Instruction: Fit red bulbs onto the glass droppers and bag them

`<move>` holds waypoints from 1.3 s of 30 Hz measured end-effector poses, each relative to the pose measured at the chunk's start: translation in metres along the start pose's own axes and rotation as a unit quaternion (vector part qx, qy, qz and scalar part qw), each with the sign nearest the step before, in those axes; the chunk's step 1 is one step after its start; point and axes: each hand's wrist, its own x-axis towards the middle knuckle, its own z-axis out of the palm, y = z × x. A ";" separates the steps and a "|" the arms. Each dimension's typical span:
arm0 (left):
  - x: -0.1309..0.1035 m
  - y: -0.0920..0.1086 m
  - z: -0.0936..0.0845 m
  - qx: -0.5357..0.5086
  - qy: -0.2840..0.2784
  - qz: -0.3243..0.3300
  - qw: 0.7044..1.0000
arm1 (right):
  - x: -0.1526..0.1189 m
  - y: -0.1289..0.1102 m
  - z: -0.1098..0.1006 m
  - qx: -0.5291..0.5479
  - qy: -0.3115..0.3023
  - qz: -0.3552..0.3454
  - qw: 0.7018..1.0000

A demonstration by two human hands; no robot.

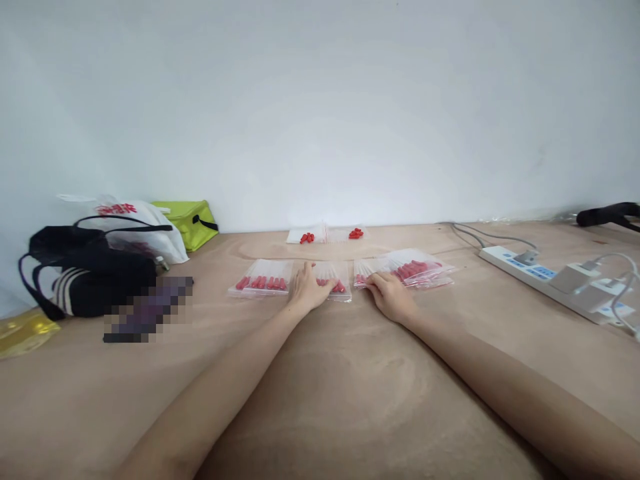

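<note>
Clear plastic bags with small red pieces lie in a row on the wooden table. My left hand (pixel 309 291) rests with its fingers apart on the left part of the middle bag (pixel 334 272), its thumb over the red pieces. The left bag (pixel 264 270) lies just beside that hand. My right hand (pixel 390 293) has its fingers bent together at the lower edge of a bag (pixel 364 268) that partly shows; what they grip, if anything, is hidden. Right of these fingers is a stack of overlapping bags (pixel 420 267) with red pieces.
Two more bags with red pieces (pixel 307 237) (pixel 355 233) lie near the wall. At left are a black bag (pixel 105 283), a white plastic bag (pixel 150 230), a green bag (pixel 193 223) and a blurred dark object (pixel 150 310). A power strip (pixel 545 280) with cables is at right.
</note>
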 end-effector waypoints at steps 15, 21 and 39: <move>0.034 -0.061 -0.072 -0.009 0.023 -0.130 0.991 | 0.020 -0.016 0.017 0.152 -0.035 -0.042 0.987; 0.020 -0.078 -0.089 0.167 0.030 -0.104 0.980 | 0.035 -0.028 0.031 0.183 -0.050 -0.071 0.979; -0.010 -0.031 -0.025 -0.016 -0.030 0.409 0.912 | 0.011 0.000 0.006 0.135 -0.036 -0.010 0.990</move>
